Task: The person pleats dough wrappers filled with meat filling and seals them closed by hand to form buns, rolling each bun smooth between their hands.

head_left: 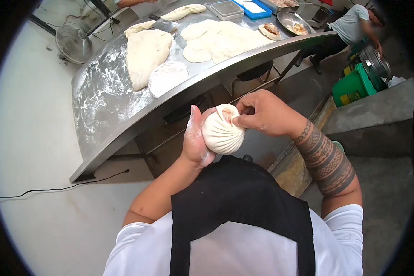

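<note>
A pleated dough bun rests in my left hand, which cups it from the left with floury fingers partly hidden behind it. Folds fan across its side, and a small opening at the top shows pinkish filling. Thumb and fingertips of my right hand pinch the bun's rim on the right of that opening. Both hands are in front of the metal table's edge, above a black apron.
On the floured metal table lie a dough slab, flat dough rounds, a scraper and a topped wrapper. A pan stands farther right. Another person bends near a green bin.
</note>
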`<state>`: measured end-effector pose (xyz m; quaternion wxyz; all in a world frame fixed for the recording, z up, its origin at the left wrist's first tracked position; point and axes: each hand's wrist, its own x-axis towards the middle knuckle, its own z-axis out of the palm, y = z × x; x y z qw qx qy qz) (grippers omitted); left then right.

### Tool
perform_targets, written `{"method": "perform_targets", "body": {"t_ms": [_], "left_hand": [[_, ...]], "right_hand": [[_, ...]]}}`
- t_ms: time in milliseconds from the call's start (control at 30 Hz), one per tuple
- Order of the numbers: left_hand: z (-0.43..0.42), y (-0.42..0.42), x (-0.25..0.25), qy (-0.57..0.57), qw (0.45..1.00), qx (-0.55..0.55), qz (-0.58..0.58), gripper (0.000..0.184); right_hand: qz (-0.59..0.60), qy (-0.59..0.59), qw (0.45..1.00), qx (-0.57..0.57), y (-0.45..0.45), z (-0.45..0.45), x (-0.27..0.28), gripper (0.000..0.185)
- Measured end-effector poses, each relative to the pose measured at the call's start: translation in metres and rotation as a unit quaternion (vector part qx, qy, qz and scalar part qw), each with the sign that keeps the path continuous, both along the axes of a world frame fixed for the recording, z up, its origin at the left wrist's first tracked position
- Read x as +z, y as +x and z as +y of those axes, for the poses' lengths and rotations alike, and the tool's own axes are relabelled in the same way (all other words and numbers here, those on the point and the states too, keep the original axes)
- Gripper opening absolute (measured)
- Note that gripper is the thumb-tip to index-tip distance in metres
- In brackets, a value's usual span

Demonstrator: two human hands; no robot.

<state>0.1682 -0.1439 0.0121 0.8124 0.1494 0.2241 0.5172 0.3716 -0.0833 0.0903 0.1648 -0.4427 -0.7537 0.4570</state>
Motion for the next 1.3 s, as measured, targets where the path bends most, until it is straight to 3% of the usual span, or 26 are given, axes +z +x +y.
{"method": "perform_targets", "body": {"t_ms": [267,467,667,800,967,1067,1300], "left_hand": [[-0.002,-0.001,0.01,-0.018,1.0,0.01,0.004,0.085],[0.001,-0.004,0.01,-0.011,0.999,-0.042,0.018,0.085],[-0.013,0.025,0.011,-0.039,0.992,0.101,0.061,0.084],[-0.018,0.035,0.001,0.02,0.992,0.117,0.036,0.074],[-0.024,0.052,0.004,0.028,0.995,0.089,0.029,0.074],[-0.026,0.068,0.012,0.022,0.995,0.093,0.038,0.073],[-0.026,0.094,0.007,0.035,0.994,0.063,0.083,0.078]], "right_hand": [[0.004,0.025,1.0,0.018,-0.001,-0.003,0.003,0.024],[0.01,0.036,0.999,0.013,0.001,-0.006,0.011,0.028],[0.054,0.033,0.998,0.008,0.014,-0.004,-0.017,0.023],[0.041,0.007,0.999,-0.001,0.023,-0.009,-0.01,0.023],[0.013,0.009,0.999,0.046,0.045,-0.006,-0.001,0.023],[0.054,0.06,0.995,0.065,0.059,-0.008,-0.007,0.024],[0.029,0.018,0.998,0.046,0.094,-0.009,0.007,0.025]]}}
